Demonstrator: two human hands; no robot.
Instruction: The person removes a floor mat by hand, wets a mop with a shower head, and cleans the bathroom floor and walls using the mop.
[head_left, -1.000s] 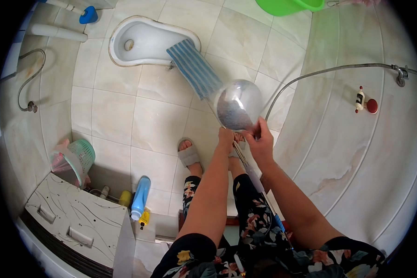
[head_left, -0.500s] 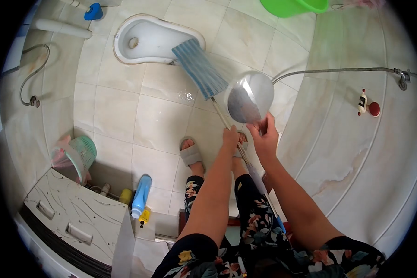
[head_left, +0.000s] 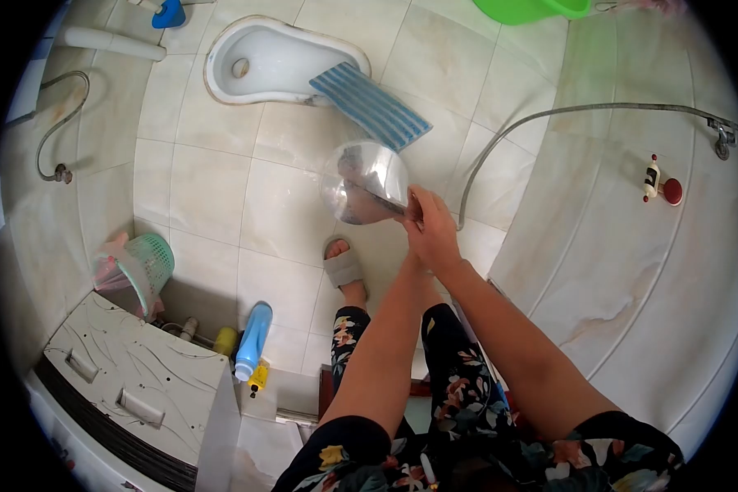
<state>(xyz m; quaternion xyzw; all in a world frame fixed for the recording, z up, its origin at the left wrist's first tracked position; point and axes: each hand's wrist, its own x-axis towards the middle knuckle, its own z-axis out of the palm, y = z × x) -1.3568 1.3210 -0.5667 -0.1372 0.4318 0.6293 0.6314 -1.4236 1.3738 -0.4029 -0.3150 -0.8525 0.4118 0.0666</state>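
Observation:
My right hand (head_left: pixel 436 234) is closed around the handle of a large, round, shiny shower head (head_left: pixel 365 182), its broad face mirror-like. My left hand (head_left: pixel 415 243) lies under the right one and is partly hidden. It stays in line with the mop's handle, which it grips. The mop's flat blue striped pad (head_left: pixel 373 107) rests with one end over the squat toilet (head_left: pixel 287 49) and the rest on the tiles. Part of the handle is covered by my hands and the shower head. A grey metal hose (head_left: pixel 500 143) runs from the wall and passes behind my right hand.
A green basin (head_left: pixel 533 10) stands at the far edge. At left are a green basket (head_left: pixel 148 266), a blue bottle (head_left: pixel 254 340), a small yellow bottle (head_left: pixel 258 379) and a white cabinet (head_left: pixel 139 377). My slippered foot (head_left: pixel 341 261) is on the tiles.
The shower head has moved left and slightly down, and my right hand now overlaps my left. The mop pad has swung to the right, and the hose hangs lower.

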